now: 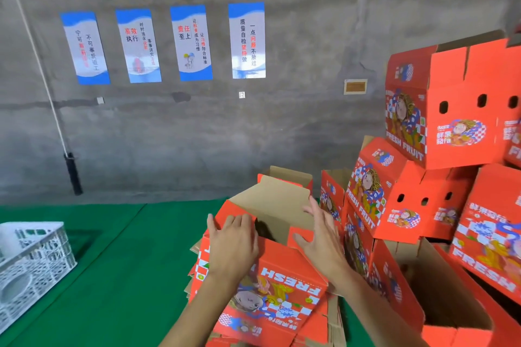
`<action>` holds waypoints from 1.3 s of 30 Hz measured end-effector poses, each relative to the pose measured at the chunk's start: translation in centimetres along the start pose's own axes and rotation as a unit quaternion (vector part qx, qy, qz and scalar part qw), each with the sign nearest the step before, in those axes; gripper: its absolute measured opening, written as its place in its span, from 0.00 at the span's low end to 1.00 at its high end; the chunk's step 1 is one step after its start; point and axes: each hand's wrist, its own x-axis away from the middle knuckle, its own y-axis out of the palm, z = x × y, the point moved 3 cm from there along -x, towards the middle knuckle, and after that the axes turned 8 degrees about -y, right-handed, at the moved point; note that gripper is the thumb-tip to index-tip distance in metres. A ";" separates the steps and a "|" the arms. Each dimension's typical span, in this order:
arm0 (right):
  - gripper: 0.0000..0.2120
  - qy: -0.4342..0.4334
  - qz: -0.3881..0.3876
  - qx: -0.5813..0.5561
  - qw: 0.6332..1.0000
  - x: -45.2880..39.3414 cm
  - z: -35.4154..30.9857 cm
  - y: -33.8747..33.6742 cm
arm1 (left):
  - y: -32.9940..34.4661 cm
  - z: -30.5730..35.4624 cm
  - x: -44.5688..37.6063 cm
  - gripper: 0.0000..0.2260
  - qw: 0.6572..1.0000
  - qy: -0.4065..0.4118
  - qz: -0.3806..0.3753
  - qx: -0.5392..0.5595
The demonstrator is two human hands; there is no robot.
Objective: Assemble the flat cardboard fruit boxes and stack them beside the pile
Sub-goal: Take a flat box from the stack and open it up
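A red "FRESH FRUIT" cardboard box stands half opened on a pile of flat boxes at the lower centre, its brown flaps raised. My left hand lies flat on the box's near top edge, fingers straight. My right hand is spread open with its fingers against the inner side of the right flap. To the right, several assembled red boxes are stacked unevenly, some tilted.
A green mat covers the floor. A white plastic crate sits at the left edge. The grey concrete wall behind carries posters, and a rope with a black weight hangs at left.
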 end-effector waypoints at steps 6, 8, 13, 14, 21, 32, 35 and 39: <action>0.36 0.016 0.110 -0.061 0.992 -0.4 -1.3 0.8 | 0.5 -3.0 -0.9 0.08 0.999 -0.035 -0.035 0.005; 0.31 0.023 0.064 -0.104 0.992 -0.5 -1.4 1.7 | 0.9 -4.4 -0.7 0.08 0.997 -0.051 -0.053 0.013; 0.19 0.023 0.039 -0.231 0.972 0.0 -2.4 2.4 | 0.9 -5.5 0.4 0.07 0.991 -0.069 0.021 0.113; 0.17 0.027 0.026 -0.239 0.970 -0.3 -2.6 2.4 | 0.9 -5.4 0.7 0.08 0.990 -0.075 0.033 0.118; 0.07 0.005 -0.105 -0.239 0.965 -0.4 -2.6 2.3 | 1.3 -6.0 0.6 0.09 0.994 -0.074 -0.004 0.077; 0.39 0.087 -0.249 0.016 0.964 -1.3 -1.4 3.7 | 2.6 -4.8 0.0 0.18 0.995 -0.091 0.020 0.033; 0.47 0.086 -0.277 0.146 0.946 -1.9 -2.0 5.2 | 3.2 -4.8 -0.3 0.18 0.997 -0.076 -0.025 0.003; 0.36 0.041 -0.224 0.138 0.964 -1.6 -2.1 5.4 | 3.3 -5.6 -0.5 0.19 0.994 -0.067 -0.084 -0.006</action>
